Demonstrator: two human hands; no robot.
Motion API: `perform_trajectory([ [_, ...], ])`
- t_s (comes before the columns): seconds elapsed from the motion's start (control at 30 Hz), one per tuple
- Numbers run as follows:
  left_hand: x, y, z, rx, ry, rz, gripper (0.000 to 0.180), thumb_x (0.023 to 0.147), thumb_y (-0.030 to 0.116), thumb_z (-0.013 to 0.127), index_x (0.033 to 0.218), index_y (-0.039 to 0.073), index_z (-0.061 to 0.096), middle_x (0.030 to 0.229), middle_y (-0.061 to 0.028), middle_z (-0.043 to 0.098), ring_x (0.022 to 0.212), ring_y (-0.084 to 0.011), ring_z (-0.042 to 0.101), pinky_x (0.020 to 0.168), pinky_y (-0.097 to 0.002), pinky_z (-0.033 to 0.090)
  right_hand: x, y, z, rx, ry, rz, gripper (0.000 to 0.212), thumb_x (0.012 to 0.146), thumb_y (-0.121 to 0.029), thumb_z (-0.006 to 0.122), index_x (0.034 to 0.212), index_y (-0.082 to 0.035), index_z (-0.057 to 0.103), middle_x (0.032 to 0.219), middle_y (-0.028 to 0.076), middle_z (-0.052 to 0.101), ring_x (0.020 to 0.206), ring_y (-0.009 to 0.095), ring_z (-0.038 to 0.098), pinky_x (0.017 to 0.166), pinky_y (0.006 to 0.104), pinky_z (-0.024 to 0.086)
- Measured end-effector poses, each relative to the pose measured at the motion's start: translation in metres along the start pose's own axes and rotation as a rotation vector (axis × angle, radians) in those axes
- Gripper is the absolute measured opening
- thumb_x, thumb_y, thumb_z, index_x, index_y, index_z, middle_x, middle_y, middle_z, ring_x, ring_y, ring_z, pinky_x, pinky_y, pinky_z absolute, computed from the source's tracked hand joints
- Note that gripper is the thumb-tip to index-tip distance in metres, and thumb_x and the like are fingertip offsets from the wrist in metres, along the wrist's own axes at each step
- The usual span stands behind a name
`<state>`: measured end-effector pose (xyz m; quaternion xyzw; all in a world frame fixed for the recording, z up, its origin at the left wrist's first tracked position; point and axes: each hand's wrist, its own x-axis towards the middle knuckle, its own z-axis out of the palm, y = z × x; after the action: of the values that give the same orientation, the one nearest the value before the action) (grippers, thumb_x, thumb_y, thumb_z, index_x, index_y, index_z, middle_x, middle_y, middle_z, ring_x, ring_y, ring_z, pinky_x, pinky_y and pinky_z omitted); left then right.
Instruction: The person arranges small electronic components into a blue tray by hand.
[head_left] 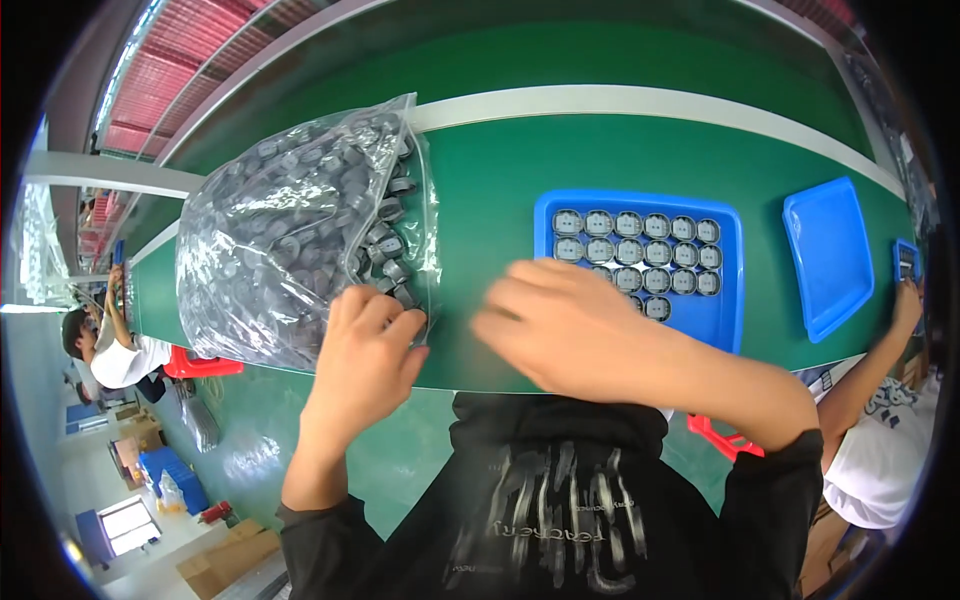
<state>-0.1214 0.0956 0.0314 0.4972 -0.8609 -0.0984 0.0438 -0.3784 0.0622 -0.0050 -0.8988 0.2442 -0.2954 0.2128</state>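
A large clear plastic bag (270, 235) full of small round grey parts lies on the left of the green table, its mouth facing right. Several loose grey parts (388, 245) spill at that mouth. My left hand (370, 345) is at the bag's near right corner, fingers curled and closed; what they hold is hidden. My right hand (540, 320) hovers between the bag and a blue tray (738, 270), its fingertips pointing left and smeared by motion. In the tray, rows of round grey parts (628, 250) stand side by side; my right hand and forearm cover the tray's near left part.
Right of the tray lies a second blue tray (828, 260), set at a slant. A co-worker's hand (908, 305) touches another blue tray at the far right. Another person (120, 350) sits far left near a red stool (200, 365). A white rail (620, 100) runs behind the table.
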Motion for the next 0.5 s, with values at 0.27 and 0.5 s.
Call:
perform_trajectory([
  [0.27, -0.003, -0.013, 0.026, 0.074, 0.090, 0.072, 0.023, 0.071, 0.005, 0.071, 0.094, 0.005, 0.066, 0.099, -0.0123, 0.057, 0.098, -0.0346, 0.054, 0.085, -0.0468, 0.043, 0.074, 0.037, 0.082, 0.232, -0.214, 0.115, 0.018, 0.089, -0.011, 0.061, 0.106, -0.008, 0.065, 0.107, 0.018, 0.062, 0.097, 0.042, 0.064, 0.081, 0.0496, 0.053],
  [0.5, -0.015, -0.015, 0.034, 0.081, 0.121, 0.118, 0.015, 0.075, 0.010, 0.067, 0.089, 0.006, 0.069, 0.093, -0.0083, 0.055, 0.096, -0.0291, 0.051, 0.082, -0.0423, 0.042, 0.070, 0.041, 0.066, 0.223, -0.367, 0.108, 0.030, 0.088, -0.016, 0.068, 0.117, -0.012, 0.062, 0.115, 0.016, 0.060, 0.104, 0.039, 0.064, 0.088, 0.0480, 0.054],
])
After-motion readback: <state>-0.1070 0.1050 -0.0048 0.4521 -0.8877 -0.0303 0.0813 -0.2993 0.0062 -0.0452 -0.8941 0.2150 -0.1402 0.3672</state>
